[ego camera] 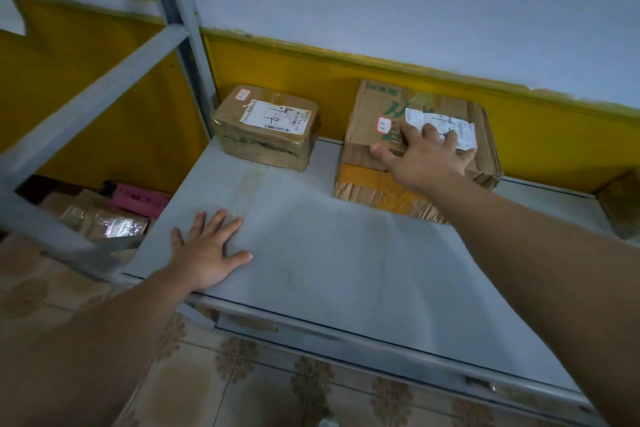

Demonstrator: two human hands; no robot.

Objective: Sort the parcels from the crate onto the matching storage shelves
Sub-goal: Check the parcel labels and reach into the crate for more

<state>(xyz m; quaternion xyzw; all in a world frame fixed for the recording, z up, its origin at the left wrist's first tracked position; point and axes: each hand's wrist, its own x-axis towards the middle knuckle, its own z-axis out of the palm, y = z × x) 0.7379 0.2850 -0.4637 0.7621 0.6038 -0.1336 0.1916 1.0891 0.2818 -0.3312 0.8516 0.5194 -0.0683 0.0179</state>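
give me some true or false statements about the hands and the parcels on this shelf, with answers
1. The right hand rests on the larger parcel. True.
2. The left hand grips the smaller parcel. False: it lies flat on the bare shelf, apart from that parcel.
3. The two parcels touch each other. False: bare shelf shows between them.
4. The smaller parcel stands to the left of the larger one. True.

Two parcels sit at the shelf's [311,253] back, smaller parcel [266,126] left of larger parcel [415,146].
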